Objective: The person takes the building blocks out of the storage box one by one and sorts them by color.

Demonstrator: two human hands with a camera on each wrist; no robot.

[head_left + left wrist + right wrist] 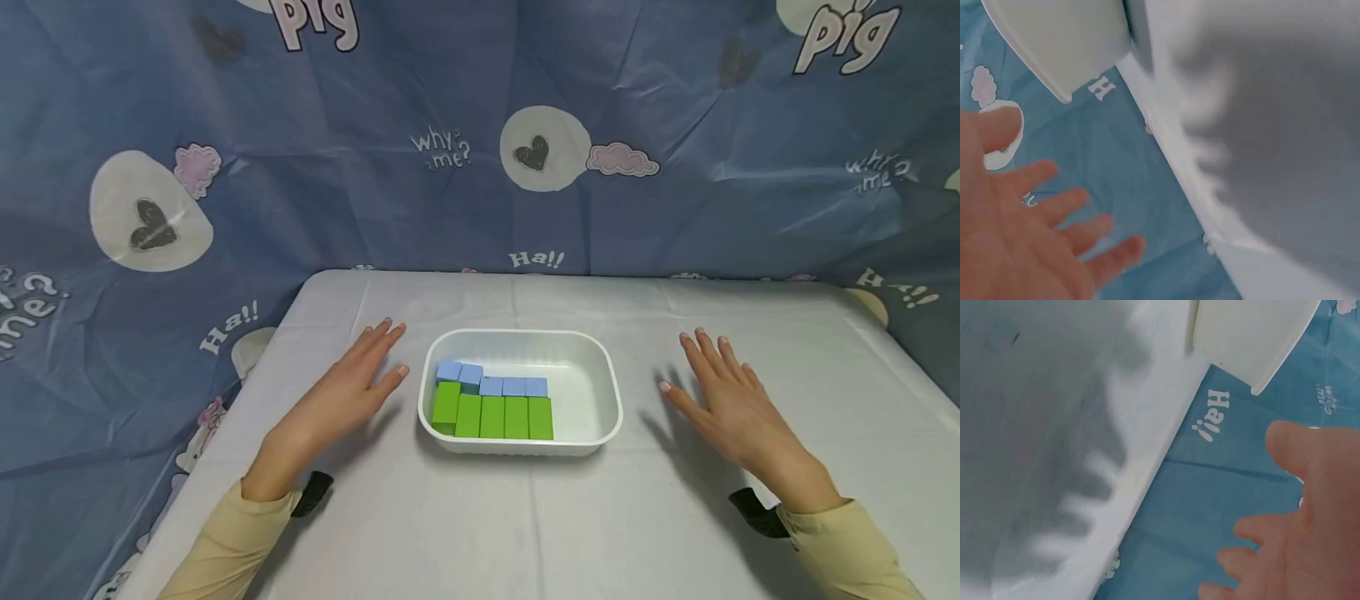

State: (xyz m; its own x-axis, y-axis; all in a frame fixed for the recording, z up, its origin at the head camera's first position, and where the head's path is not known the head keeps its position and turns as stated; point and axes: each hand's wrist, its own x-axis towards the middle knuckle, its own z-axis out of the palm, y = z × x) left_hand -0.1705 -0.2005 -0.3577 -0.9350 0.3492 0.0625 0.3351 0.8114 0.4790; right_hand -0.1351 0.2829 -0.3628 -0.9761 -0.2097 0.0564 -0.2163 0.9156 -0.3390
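Observation:
A white plastic tray [585, 417] stands on the table between my two hands. Inside it, along the near side, several green blocks [492, 417] form a row, the leftmost a little higher than the others. Behind them sit several small blue blocks [513, 387], and the left pair is raised. To the left of the tray, my left hand [345, 387] hovers with fingers spread, holding nothing. My right hand [731, 408] is likewise spread and bare, farther off on the tray's right. Both wrist views show the tray's outer wall [1066, 44] beyond the fingers.
A white cloth covers the table [517, 525]. Behind and left of it hangs a blue printed sheet [420, 217] with hearts, clouds and lettering. Dark bands [311, 493] sit at both wrists, by the beige sleeves [232, 533].

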